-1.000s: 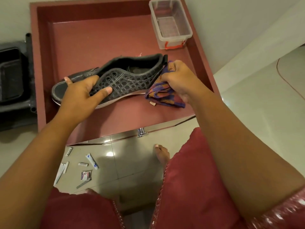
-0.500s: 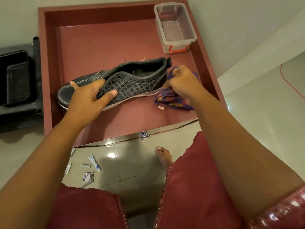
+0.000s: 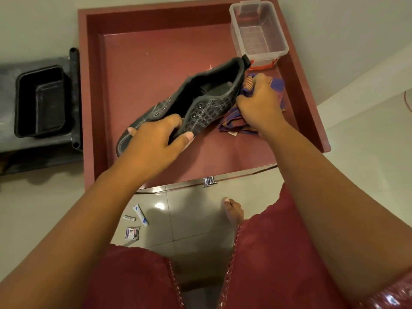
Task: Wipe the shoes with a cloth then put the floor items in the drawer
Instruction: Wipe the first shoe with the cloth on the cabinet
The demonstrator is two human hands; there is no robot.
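A dark grey shoe point(image 3: 207, 101) is tilted with its heel raised above the red drawer point(image 3: 156, 63). My left hand point(image 3: 156, 141) grips the shoe at its front, with fingers curled over the upper. My right hand point(image 3: 258, 105) holds a purple and orange striped cloth point(image 3: 277, 85) bunched against the shoe's outer side near the heel. Several small tubes and packets point(image 3: 136, 224) lie on the tiled floor below the drawer front.
A clear plastic box point(image 3: 258, 32) with an orange clip stands in the drawer's far right corner. A black tray-like object point(image 3: 42, 101) sits left of the drawer. A metal handle point(image 3: 209, 181) marks the drawer front. A bare foot point(image 3: 234, 211) stands on the floor.
The shoe has swung from lying lengthwise to a steeper tilt, heel raised toward the plastic box. My left hand has shifted right along it; my right hand with the cloth stays at the heel side.
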